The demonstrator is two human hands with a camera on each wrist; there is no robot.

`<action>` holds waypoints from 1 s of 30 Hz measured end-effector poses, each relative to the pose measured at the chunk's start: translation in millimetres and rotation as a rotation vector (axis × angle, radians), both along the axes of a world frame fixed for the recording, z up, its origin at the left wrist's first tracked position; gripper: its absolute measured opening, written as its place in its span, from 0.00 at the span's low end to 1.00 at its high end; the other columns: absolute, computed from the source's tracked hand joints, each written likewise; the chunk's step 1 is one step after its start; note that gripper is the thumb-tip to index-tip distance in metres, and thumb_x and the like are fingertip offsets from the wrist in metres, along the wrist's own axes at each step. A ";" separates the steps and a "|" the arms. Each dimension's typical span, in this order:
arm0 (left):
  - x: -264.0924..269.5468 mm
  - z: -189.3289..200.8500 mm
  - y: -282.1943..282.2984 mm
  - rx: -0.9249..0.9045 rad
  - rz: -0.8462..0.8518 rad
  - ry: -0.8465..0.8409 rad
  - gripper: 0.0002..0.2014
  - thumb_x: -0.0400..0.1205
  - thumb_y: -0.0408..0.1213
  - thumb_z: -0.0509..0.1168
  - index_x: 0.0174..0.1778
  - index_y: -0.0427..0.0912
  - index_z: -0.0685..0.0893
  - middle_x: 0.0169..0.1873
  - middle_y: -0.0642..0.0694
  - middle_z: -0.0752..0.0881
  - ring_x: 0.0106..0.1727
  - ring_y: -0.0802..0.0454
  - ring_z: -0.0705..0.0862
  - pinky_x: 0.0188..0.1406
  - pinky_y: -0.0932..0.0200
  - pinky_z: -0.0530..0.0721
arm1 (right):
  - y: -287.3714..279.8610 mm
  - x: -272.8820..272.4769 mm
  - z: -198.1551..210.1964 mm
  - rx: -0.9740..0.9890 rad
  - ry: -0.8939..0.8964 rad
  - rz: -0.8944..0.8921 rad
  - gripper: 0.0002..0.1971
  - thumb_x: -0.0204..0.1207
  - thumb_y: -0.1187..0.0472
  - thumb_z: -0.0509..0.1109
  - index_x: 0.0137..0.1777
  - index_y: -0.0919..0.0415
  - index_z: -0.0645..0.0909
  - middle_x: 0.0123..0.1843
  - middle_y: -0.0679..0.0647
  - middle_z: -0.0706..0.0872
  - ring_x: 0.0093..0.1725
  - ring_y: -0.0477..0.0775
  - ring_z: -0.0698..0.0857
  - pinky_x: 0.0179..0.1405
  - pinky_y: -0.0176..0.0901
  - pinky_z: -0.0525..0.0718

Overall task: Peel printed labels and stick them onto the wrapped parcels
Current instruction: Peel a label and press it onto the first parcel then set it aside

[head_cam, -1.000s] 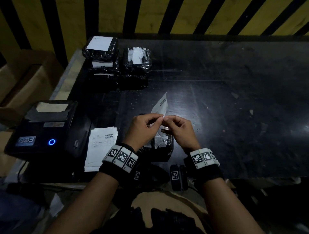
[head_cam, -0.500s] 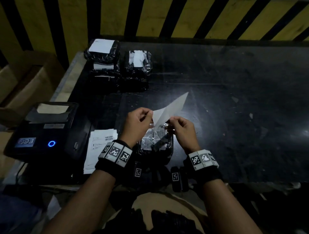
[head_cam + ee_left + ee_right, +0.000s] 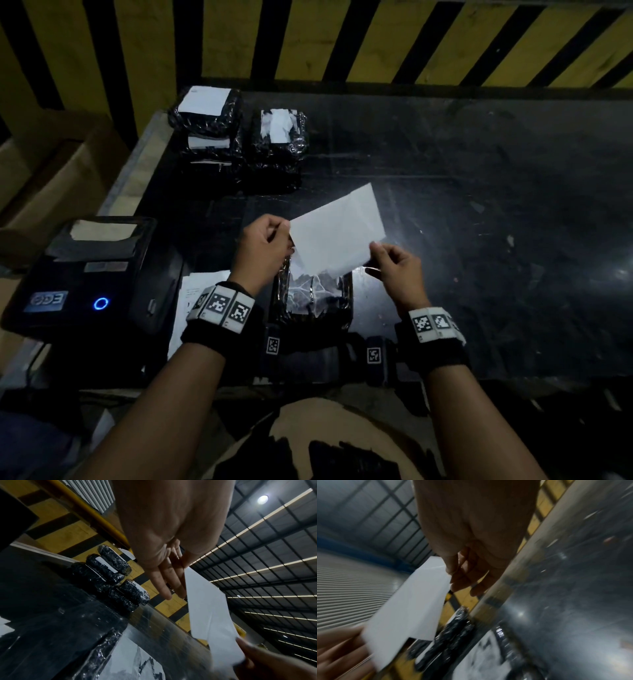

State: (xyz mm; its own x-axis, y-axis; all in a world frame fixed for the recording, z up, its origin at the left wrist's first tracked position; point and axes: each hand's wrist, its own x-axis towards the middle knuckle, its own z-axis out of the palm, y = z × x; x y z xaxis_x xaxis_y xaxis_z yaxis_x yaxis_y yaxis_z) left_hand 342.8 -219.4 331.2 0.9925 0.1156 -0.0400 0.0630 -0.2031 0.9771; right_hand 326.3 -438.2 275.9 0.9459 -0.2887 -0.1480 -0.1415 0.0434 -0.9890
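A white label sheet (image 3: 337, 233) hangs in the air between both hands, partly split into two layers. My left hand (image 3: 265, 246) pinches its left edge; in the left wrist view the label (image 3: 209, 609) runs from my left hand's thumb and forefinger (image 3: 183, 562) down to my right hand (image 3: 257, 660). My right hand (image 3: 394, 263) pinches the right corner, and the right wrist view shows the same label (image 3: 412, 604), blurred. Under the hands a black wrapped parcel (image 3: 313, 301) lies on the table near its front edge.
Two stacks of wrapped, labelled parcels (image 3: 236, 137) stand at the table's back left. A black label printer (image 3: 85, 274) with a blue light sits at the left, with printed sheets (image 3: 191, 298) beside it. Cardboard boxes (image 3: 44, 171) lie off the table's left edge.
The hands have drawn apart sideways, and the label that was held narrow and upright between them now spreads wide and flat, its two layers separating.
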 end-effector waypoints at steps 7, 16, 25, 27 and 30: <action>10.5 -5.9 9.2 0.127 0.075 -0.002 0.08 0.81 0.42 0.64 0.35 0.51 0.81 0.38 0.43 0.90 0.43 0.42 0.90 0.47 0.36 0.88 | -58.7 10.6 -27.5 0.006 0.153 -0.138 0.11 0.82 0.62 0.67 0.37 0.61 0.83 0.36 0.59 0.85 0.37 0.52 0.85 0.38 0.42 0.89; 11.3 -1.6 22.5 0.234 0.164 -0.067 0.10 0.85 0.36 0.60 0.36 0.46 0.77 0.24 0.43 0.82 0.18 0.60 0.81 0.27 0.56 0.82 | -124.5 20.2 -41.3 -0.242 0.263 -0.323 0.16 0.79 0.59 0.68 0.40 0.75 0.83 0.32 0.62 0.82 0.34 0.57 0.81 0.28 0.47 0.89; 5.1 -8.2 9.0 0.235 0.127 -0.065 0.06 0.85 0.40 0.61 0.44 0.46 0.81 0.24 0.43 0.82 0.22 0.47 0.85 0.21 0.62 0.80 | -87.8 21.5 -33.8 -0.719 0.253 -0.104 0.14 0.81 0.56 0.65 0.51 0.66 0.88 0.49 0.65 0.90 0.51 0.64 0.88 0.44 0.43 0.77; 3.1 -9.2 6.4 0.208 0.126 -0.051 0.06 0.85 0.40 0.61 0.45 0.46 0.81 0.26 0.44 0.83 0.24 0.47 0.86 0.21 0.62 0.81 | -79.2 25.2 -49.2 -0.726 0.334 -0.014 0.15 0.80 0.56 0.64 0.51 0.66 0.88 0.50 0.66 0.90 0.52 0.66 0.88 0.49 0.48 0.83; 1.6 -11.3 6.2 0.187 0.133 -0.037 0.06 0.86 0.39 0.61 0.46 0.46 0.81 0.29 0.41 0.84 0.26 0.47 0.88 0.21 0.65 0.81 | -66.7 25.8 -61.7 -0.831 0.491 0.134 0.21 0.78 0.49 0.65 0.60 0.64 0.85 0.62 0.66 0.86 0.62 0.65 0.84 0.61 0.52 0.82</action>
